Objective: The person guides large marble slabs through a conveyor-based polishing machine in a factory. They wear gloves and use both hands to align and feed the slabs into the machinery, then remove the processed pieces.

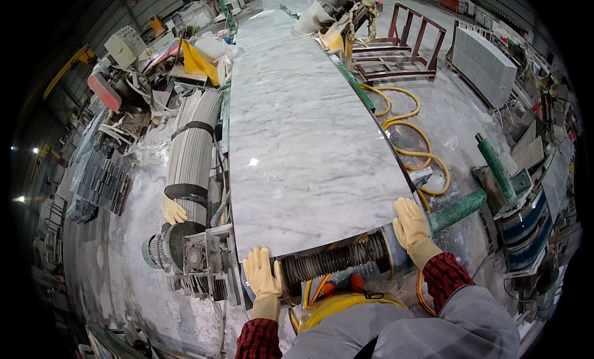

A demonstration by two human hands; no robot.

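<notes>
A long, polished white stone slab with grey veins (pixel 303 142) stretches away from me on a green-framed machine bed. At its near left corner rests my left hand (pixel 262 273), in a cream rubber glove, with the fingers stretched forward along the edge. My right hand (pixel 411 226), gloved the same way, lies at the near right corner, its fingers extended upward against the slab's side. Both hands touch the slab's edge without wrapping round it. Between them, below the near edge, runs a dark ribbed roller (pixel 337 262).
On the left stand a motor with gearbox (pixel 185 254) and a strapped grey bundle (pixel 193 142), a loose cream glove (pixel 174 210) on it. A green pipe (pixel 458 210) juts out at right. Yellow hose (pixel 427 142) coils on the floor near a red metal rack (pixel 402 49).
</notes>
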